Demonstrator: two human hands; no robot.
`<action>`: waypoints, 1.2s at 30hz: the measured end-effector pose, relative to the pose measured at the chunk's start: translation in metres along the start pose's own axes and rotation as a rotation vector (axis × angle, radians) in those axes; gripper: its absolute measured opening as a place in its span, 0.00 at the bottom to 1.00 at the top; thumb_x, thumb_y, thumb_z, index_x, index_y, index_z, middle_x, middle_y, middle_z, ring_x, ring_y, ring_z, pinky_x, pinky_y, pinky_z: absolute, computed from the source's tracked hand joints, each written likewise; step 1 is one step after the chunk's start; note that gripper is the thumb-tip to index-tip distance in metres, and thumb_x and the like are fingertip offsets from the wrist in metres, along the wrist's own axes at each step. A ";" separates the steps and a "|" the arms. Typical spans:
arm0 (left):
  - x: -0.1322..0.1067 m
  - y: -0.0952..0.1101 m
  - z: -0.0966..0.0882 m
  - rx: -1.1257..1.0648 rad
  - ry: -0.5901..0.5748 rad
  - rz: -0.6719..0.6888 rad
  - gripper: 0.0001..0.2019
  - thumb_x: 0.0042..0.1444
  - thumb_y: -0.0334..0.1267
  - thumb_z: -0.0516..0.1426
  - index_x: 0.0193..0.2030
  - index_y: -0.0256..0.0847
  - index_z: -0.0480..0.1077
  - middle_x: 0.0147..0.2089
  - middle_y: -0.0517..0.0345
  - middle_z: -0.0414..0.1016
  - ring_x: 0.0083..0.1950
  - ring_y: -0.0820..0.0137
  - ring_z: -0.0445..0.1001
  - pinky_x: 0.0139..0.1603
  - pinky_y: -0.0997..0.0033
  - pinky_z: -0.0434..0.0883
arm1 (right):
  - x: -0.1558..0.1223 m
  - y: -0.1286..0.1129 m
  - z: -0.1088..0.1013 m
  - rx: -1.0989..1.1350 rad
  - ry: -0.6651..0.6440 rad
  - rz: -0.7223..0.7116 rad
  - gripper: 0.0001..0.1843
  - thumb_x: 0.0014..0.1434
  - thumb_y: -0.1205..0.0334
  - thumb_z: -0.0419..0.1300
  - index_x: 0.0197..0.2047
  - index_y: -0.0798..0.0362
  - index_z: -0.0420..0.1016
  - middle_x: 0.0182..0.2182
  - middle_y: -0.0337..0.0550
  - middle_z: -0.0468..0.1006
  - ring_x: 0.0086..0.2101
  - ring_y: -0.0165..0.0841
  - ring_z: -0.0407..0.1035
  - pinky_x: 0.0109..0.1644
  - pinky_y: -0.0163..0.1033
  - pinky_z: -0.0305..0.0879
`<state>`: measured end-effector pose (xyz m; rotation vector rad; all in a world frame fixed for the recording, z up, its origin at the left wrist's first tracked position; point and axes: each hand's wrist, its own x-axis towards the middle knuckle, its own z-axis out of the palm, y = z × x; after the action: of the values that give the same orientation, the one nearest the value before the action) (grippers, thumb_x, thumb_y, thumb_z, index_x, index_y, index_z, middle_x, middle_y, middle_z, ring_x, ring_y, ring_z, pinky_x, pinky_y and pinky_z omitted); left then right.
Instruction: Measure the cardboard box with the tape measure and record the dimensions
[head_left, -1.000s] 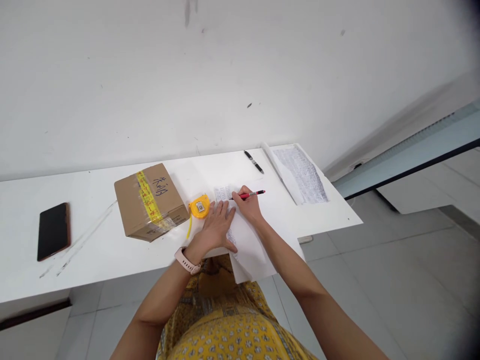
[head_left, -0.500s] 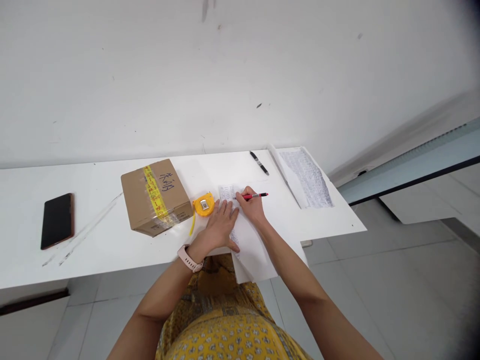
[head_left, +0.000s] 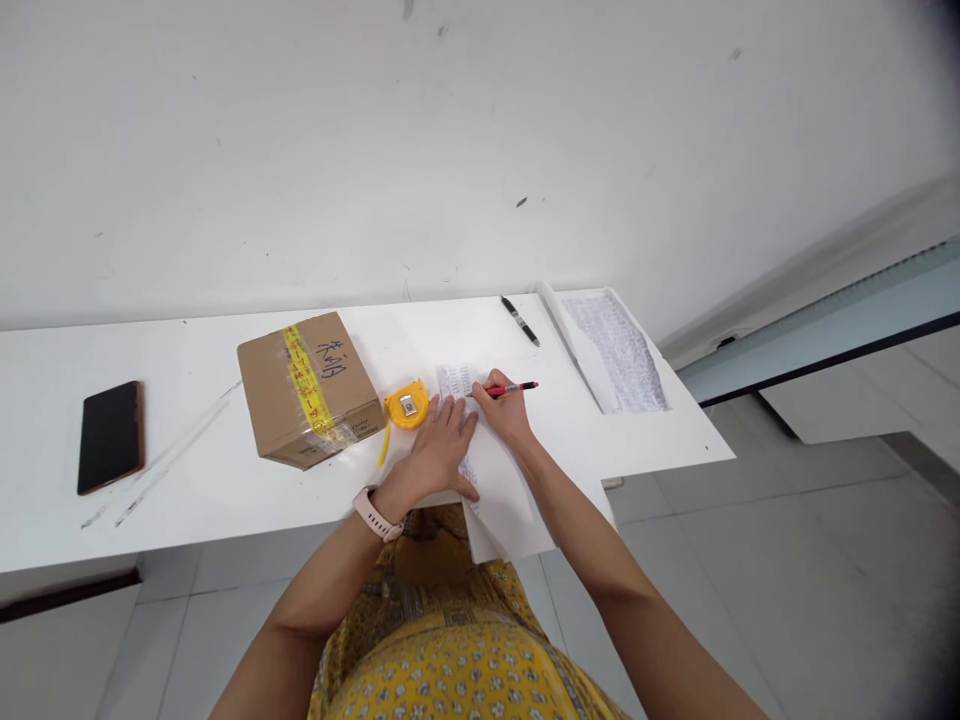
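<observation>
Compared with 1.0 s ago: table (head_left: pixel 457 335) sits slightly higher and further right in view; layout on it matches. Cardboard box (head_left: pixel 310 390) in same place, left of the work. Paper sheet (head_left: pixel 510 510) lies in front of the person, lower part past the table's near edge; its position under the hands looks unchanged.

Pose: left hand (head_left: pixel 441 448) palm down on the sheet, fingers slightly apart and pointing away, thumb spread right. Right hand (head_left: pixel 506 410) on the sheet just right of it, grip clamped on red-and-black pen (head_left: pixel 506 390), tip at the written upper part. Yellow tape measure (head_left: pixel 407 405) just beside left fingertips
</observation>
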<state>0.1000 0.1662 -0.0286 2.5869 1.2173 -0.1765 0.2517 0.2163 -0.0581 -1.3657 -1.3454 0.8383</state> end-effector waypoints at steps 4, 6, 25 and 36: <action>0.000 0.001 -0.002 -0.006 0.003 0.005 0.67 0.33 0.66 0.69 0.74 0.30 0.47 0.76 0.24 0.42 0.77 0.38 0.38 0.73 0.37 0.33 | 0.000 -0.001 -0.001 0.006 0.003 -0.009 0.18 0.54 0.58 0.59 0.22 0.48 0.52 0.19 0.30 0.54 0.24 0.28 0.50 0.29 0.37 0.51; 0.000 0.001 -0.004 -0.001 0.002 0.004 0.67 0.32 0.65 0.70 0.73 0.30 0.48 0.76 0.24 0.43 0.77 0.38 0.39 0.73 0.37 0.33 | 0.000 -0.001 -0.001 0.008 0.000 -0.013 0.18 0.54 0.58 0.59 0.22 0.48 0.52 0.19 0.30 0.54 0.24 0.28 0.50 0.29 0.37 0.51; 0.001 0.002 -0.005 0.010 -0.022 0.000 0.67 0.32 0.66 0.69 0.73 0.28 0.49 0.76 0.23 0.42 0.77 0.37 0.39 0.73 0.39 0.32 | 0.001 0.001 -0.001 0.009 0.013 -0.017 0.17 0.54 0.59 0.59 0.22 0.48 0.53 0.19 0.30 0.55 0.23 0.28 0.51 0.29 0.37 0.51; 0.002 -0.001 0.002 -0.009 0.003 0.015 0.68 0.32 0.66 0.69 0.74 0.31 0.46 0.76 0.25 0.41 0.77 0.38 0.37 0.73 0.39 0.30 | 0.001 0.001 -0.001 -0.017 0.037 -0.033 0.17 0.54 0.59 0.58 0.22 0.48 0.52 0.19 0.31 0.55 0.24 0.28 0.51 0.30 0.37 0.52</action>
<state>0.1001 0.1679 -0.0310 2.5885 1.1960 -0.1639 0.2532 0.2166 -0.0582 -1.3624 -1.3458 0.7783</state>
